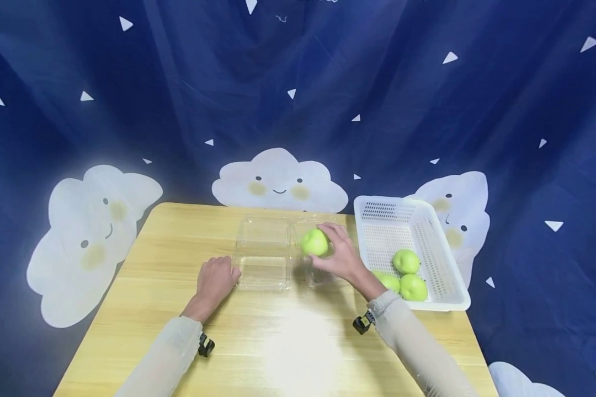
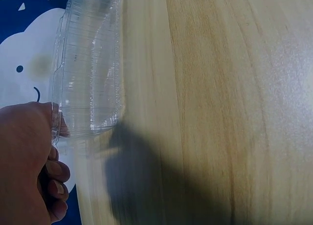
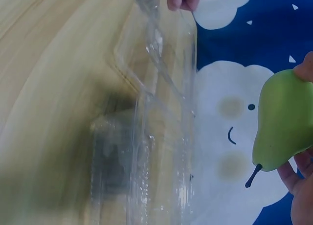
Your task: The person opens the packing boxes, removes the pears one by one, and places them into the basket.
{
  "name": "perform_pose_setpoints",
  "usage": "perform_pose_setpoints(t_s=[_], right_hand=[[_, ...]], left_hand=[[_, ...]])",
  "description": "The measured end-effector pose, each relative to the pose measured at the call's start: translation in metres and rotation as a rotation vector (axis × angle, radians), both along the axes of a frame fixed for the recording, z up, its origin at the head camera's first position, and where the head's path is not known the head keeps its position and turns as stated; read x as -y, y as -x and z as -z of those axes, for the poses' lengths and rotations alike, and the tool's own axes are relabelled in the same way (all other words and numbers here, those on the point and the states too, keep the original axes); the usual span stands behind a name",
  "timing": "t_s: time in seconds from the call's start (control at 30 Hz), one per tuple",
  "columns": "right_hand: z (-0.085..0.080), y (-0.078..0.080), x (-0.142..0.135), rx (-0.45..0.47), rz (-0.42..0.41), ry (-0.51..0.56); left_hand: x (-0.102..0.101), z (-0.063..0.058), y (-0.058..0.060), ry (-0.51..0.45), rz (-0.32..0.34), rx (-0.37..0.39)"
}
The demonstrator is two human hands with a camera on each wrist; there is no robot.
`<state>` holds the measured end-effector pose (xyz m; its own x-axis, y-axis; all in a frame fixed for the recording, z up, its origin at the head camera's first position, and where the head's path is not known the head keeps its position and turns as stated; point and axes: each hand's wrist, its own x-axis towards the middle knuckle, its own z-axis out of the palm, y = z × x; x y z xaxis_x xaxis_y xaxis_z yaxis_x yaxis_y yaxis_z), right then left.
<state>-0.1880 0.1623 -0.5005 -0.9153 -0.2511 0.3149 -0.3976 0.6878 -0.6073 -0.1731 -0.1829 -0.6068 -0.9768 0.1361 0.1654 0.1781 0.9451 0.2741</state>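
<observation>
A green pear (image 3: 284,120) with a dark stem is in my right hand (image 1: 339,252), gripped between thumb and fingers. The head view has the pear above the right half of a clear plastic clamshell container (image 1: 264,288), which lies unfolded on the table. At the container's left edge, my left hand (image 1: 216,281) pinches the rim. The left wrist view has the thumb at the corner of the clear wall (image 2: 93,78), with the other fingers curled below it.
A white perforated basket (image 1: 439,248) stands on the table's right side, with several green pears (image 1: 406,261) in its near part. The light wooden table (image 1: 179,237) ends at a dark blue curtain (image 1: 288,71) printed with clouds.
</observation>
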Motion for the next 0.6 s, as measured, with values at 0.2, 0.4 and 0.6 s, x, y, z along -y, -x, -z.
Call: perform_pose_setpoints(t_s=[0.2, 0.4, 0.6], right_hand=[[-0.006, -0.003, -0.014, -0.013, 0.001, -0.015], [-0.012, -0.006, -0.03, -0.008, 0.02, -0.022], [-0.014, -0.004, -0.05, -0.049, 0.061, 0.012]], left_hand=[[-0.001, -0.001, -0.002, -0.012, -0.007, 0.017], [0.0, -0.003, -0.004, 0.003, -0.011, 0.018], [-0.001, -0.005, -0.003, 0.01, -0.008, 0.033]])
